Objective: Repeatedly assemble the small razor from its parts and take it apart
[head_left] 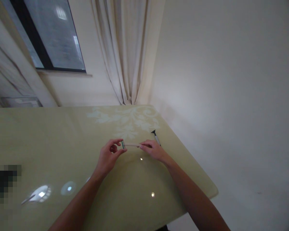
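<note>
Pale pink slim handle (132, 145) | dark-edged green crossbar (123, 144) at one end | left hand (109, 156) pinches crossbar, right hand (154, 150) pinches handle

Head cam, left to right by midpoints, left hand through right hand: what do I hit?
Left hand → small green-edged bar → thin pale rod → right hand.

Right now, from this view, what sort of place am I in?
Probably a room in a home, perhaps a dining area, though I can't be sure. You have a glossy pale-green table with a white floral pattern, long cream fabric curtains and a dark-framed glass window.
</note>
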Tool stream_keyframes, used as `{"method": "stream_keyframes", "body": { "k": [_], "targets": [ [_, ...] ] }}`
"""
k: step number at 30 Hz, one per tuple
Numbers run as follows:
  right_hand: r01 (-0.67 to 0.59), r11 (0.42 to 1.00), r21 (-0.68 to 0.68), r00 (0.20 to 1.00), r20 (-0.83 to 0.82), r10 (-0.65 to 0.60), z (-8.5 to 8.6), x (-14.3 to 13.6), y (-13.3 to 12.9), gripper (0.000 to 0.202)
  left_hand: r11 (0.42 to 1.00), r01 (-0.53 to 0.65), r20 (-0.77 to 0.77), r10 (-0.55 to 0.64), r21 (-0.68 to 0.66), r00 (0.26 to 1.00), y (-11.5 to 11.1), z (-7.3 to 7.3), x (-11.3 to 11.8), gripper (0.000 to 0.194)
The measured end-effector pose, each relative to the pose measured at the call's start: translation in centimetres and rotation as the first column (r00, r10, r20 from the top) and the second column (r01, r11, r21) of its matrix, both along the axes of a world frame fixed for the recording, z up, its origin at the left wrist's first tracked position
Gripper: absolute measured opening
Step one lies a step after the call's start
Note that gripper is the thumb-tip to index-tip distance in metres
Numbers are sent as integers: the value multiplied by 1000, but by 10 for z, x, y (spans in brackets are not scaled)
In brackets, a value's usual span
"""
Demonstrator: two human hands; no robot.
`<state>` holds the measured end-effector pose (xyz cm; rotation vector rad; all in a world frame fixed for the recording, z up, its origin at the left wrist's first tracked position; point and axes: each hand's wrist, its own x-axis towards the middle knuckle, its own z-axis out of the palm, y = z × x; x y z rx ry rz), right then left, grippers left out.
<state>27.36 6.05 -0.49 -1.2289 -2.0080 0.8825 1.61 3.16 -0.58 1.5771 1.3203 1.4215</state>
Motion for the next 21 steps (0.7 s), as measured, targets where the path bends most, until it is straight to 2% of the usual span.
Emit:
{"method": "stream_keyframes", "body": {
  "k": [2,6,10,21],
  "targets": [
    [15,1000,3,1000,3,-15,0,0,0,29,1000,-4,-4,4,-6,1000,0,0,0,41],
    [-44,999,-1,999,-13,44,1,0,-1,29,1000,5,-5,-5,6,1000,0,-2,0,40],
    [10,1000,25,1000,12,-11,1,1,-1,30,1000,-8,0,8,6,1000,0,-2,0,40],
    [-29,999,23,1000,-1,29,3,0,-2,31,1000,6,-6,-6,3,1000,1,-3,0,40]
  ]
}}
